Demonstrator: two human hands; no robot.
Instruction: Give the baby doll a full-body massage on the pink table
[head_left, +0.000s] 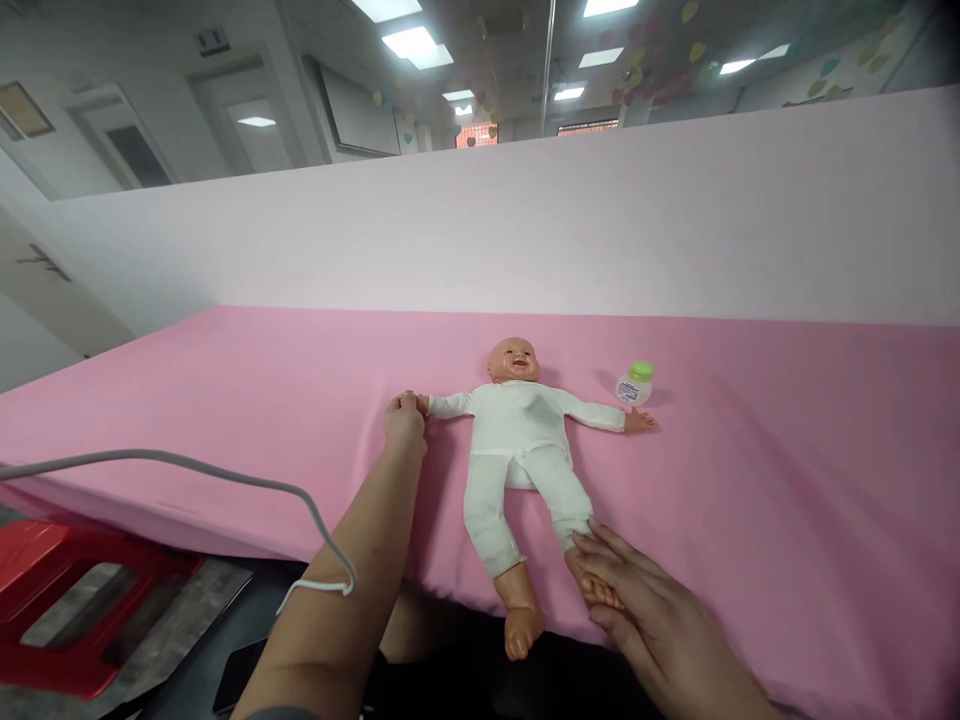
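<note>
Green-lidded jar (pixel 634 385) (label illegible) sits near doll (pixel 523 425).

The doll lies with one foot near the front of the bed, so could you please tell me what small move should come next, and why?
I would probably ease the doll slightly inward, since its foot seems to poke past the near edge of the pink sheet. The left hand is at its arm's end, and the right hand touches its other foot.

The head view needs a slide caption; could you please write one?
Doll on pink cloth, left hand at its hand, right hand at its foot.
</note>
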